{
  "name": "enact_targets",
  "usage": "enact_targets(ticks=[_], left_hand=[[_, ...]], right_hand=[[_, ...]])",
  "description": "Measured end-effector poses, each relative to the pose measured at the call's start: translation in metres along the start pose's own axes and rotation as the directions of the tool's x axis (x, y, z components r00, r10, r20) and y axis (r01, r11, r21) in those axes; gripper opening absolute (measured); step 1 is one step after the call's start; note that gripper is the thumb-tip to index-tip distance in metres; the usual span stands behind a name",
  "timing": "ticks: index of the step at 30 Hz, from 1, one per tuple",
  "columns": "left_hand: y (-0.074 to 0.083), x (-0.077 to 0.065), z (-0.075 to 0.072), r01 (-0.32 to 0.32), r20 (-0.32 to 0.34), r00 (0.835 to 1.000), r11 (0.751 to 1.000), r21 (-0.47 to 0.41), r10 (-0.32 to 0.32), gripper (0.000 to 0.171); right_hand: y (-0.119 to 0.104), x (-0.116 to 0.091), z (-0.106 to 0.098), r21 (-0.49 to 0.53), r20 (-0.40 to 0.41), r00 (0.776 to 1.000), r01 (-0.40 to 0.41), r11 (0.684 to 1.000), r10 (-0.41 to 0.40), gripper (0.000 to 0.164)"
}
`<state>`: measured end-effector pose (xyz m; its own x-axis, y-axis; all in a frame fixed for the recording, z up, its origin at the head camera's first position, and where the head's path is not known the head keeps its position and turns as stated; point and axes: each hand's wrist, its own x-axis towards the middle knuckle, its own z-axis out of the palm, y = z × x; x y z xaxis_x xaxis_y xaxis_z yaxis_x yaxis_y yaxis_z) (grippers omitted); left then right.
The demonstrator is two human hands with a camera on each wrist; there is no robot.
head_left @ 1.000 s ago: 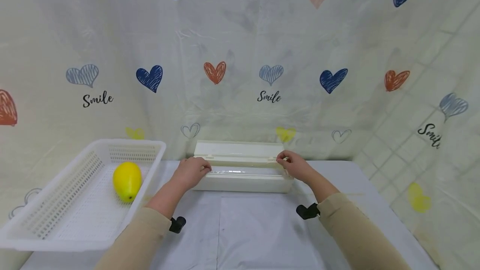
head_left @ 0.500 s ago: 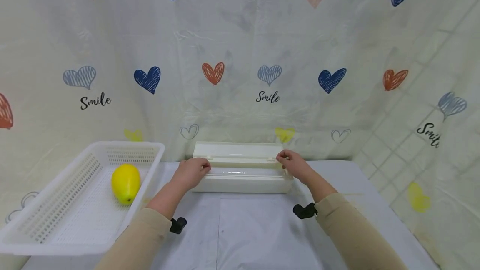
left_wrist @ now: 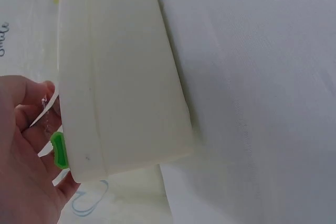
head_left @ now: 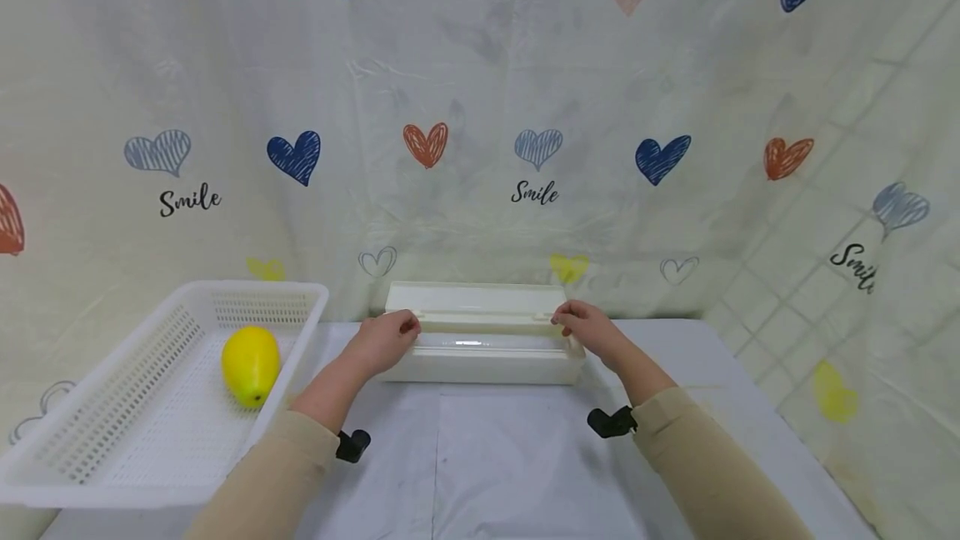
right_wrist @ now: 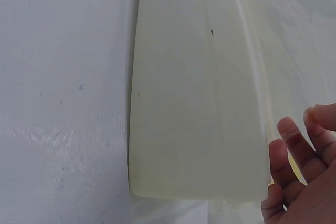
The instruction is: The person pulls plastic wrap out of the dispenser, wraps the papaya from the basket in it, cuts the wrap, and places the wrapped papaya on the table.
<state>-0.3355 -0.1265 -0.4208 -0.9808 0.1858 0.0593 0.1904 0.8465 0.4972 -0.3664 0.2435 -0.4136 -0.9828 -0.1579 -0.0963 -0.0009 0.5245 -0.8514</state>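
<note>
A white cling film dispenser (head_left: pixel 483 370) stands on the table, its lid (head_left: pixel 476 298) tipped back against the curtain. Shiny clear cling film (head_left: pixel 480 342) stretches across its opening. At the left end of the dispenser, my left hand (head_left: pixel 381 342) pinches the film edge between thumb and forefinger; the left wrist view shows crumpled clear film (left_wrist: pixel 45 109) at these fingers. A green plastic piece (left_wrist: pixel 60 150) shows beside the lower fingers. My right hand (head_left: pixel 592 332) is at the opposite end, thumb and forefinger together in a pinch at the film's corner, the other fingers by the casing.
To the left, a white perforated basket (head_left: pixel 112 494) holds a yellow papaya-like fruit (head_left: pixel 251 365). Behind the table hangs a curtain (head_left: pixel 480 223) printed with hearts. A white cover (head_left: pixel 517 465) lies over the tabletop. Both wrists carry small black cameras.
My left hand has risen slightly and shifted a little left at the dispenser's end. The right hand keeps its pinch almost unmoved. The dispenser and basket stay put.
</note>
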Motion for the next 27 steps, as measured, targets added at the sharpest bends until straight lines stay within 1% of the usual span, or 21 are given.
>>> enact_targets(ticks=[3,6,9,12,14,15,17,19,22,24,27], left_hand=[[-0.001,0.001,0.001,-0.006,0.003,1.0,1.0,-0.008,0.006,0.006],[-0.002,0.0,0.003,-0.03,-0.018,0.999,1.0,0.0,0.03,0.003],[-0.005,0.001,0.006,-0.082,-0.061,0.994,0.994,0.066,0.086,0.004],[-0.009,0.002,0.008,-0.134,-0.107,0.983,0.981,0.143,0.15,0.003],[-0.012,0.003,0.009,-0.163,-0.128,0.974,0.971,0.175,0.187,0.004],[-0.013,0.003,0.009,-0.173,-0.134,0.971,0.969,0.174,0.198,0.005],[-0.016,0.004,0.009,-0.188,-0.143,0.967,0.969,0.158,0.21,0.006],[-0.018,0.005,0.008,-0.182,-0.135,0.971,0.978,0.106,0.195,0.007],[-0.021,0.007,0.005,-0.146,-0.117,0.982,0.989,0.015,0.147,0.009],[-0.021,0.007,0.003,-0.122,-0.106,0.987,0.992,-0.037,0.117,0.01],[-0.018,0.008,-0.001,-0.105,-0.097,0.99,0.992,-0.064,0.098,0.013]], right_hand=[[0.0,-0.001,-0.003,-0.027,0.017,1.0,0.012,1.0,-0.011,0.024],[0.003,-0.003,-0.005,-0.048,0.039,0.999,0.036,0.998,-0.035,0.023],[0.005,-0.005,-0.006,-0.059,0.052,0.996,0.072,0.996,-0.069,0.022],[0.006,-0.005,-0.005,-0.051,0.041,0.995,0.09,0.995,-0.087,0.02],[0.007,-0.005,-0.004,-0.035,0.025,0.996,0.091,0.995,-0.09,0.018],[0.007,-0.005,-0.003,-0.03,0.018,0.995,0.094,0.995,-0.094,0.018],[0.007,-0.004,-0.003,-0.015,0.005,0.995,0.099,0.995,-0.099,0.018],[0.007,-0.004,-0.002,0.007,-0.008,0.995,0.095,0.995,-0.095,0.018],[0.006,-0.004,-0.002,0.037,-0.019,0.996,0.082,0.996,-0.082,0.019],[0.006,-0.005,-0.003,0.048,-0.029,0.997,0.076,0.996,-0.075,0.021],[0.005,-0.006,-0.003,0.053,-0.051,0.996,0.072,0.996,-0.07,0.024]])
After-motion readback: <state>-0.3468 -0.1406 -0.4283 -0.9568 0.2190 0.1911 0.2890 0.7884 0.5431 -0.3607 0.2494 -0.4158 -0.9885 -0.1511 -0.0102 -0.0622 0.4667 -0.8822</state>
